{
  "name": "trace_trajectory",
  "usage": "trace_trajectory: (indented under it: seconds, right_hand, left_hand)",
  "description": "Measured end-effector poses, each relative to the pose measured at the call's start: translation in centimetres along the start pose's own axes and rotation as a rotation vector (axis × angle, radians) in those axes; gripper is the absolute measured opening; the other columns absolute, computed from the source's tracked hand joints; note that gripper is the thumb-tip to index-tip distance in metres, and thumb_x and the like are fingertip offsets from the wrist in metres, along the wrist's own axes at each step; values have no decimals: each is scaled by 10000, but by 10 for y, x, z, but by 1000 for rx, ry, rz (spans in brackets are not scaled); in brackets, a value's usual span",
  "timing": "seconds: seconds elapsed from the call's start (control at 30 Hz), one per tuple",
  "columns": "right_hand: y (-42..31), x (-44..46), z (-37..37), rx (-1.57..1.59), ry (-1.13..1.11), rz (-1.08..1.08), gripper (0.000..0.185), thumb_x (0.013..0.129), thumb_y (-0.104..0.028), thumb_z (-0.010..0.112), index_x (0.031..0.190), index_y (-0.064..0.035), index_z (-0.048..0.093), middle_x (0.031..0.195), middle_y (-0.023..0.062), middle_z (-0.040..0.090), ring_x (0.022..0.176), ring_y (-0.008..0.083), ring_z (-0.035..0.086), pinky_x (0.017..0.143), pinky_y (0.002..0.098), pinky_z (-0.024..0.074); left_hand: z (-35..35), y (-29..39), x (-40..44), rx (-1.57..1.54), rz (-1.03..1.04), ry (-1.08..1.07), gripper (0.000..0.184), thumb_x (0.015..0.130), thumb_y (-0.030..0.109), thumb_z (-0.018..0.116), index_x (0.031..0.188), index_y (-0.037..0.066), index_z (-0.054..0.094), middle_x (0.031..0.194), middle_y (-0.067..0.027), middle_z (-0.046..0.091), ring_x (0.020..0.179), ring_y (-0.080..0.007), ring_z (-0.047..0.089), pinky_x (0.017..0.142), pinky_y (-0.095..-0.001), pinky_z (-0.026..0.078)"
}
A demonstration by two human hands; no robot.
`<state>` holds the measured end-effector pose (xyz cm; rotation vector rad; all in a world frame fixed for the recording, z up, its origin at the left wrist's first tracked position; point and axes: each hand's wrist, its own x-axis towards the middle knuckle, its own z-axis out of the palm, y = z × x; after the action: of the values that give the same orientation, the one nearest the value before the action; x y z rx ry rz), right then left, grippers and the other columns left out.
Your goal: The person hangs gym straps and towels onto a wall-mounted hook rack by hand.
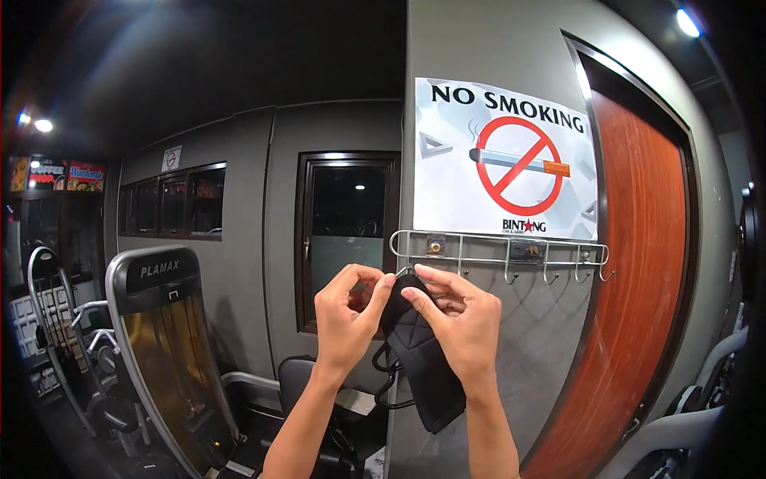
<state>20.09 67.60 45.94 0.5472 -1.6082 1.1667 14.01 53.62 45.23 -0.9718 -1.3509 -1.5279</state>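
Note:
A black padded strap point(431, 375) with cross stitching hangs down between my hands, with a thin black cord looping at its left side. My right hand point(459, 323) is closed on its upper end, thumb on the front face. My left hand point(351, 315) pinches at the strap's top left edge, close to the left end of a wire hook rack point(528, 252). The strap's top lies right by a hook there; whether it is on the hook is hidden by my fingers.
Above the rack, a no smoking sign point(507, 160) is on the grey wall. To the right stands a reddish wooden door point(630, 263). A weight machine point(155, 275) is at left, a dark framed window point(347, 215) behind. More gym equipment point(678, 431) sits at lower right.

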Motion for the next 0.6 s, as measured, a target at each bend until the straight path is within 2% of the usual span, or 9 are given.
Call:
trace_trajectory:
  seconds: [0.2,0.4,0.6]
  right_hand:
    - [5,3,5,-4,-15,31,368,824,-142,837,1153,-11,737,970,139,771,847,134,736,747,259,584]
    - [11,-3,8,-94,11,14,373,806,-178,850,1145,-55,752,965,125,766,792,153,732,702,269,578]
    - [17,-12,4,-122,61,-141,343,797,-177,853,1116,-85,767,906,77,746,746,140,697,638,263,552]
  left_hand:
    - [-1,-11,4,-5,34,7,166,933,128,735,871,-14,675,778,1,626,582,-14,513,487,-184,373]
    - [-3,-19,-2,4,-9,10,167,924,129,746,868,-16,686,783,2,636,584,-14,503,491,-187,355]
    - [-5,-20,-11,9,-23,-10,142,928,132,751,925,7,683,803,33,627,625,13,480,518,-166,334]
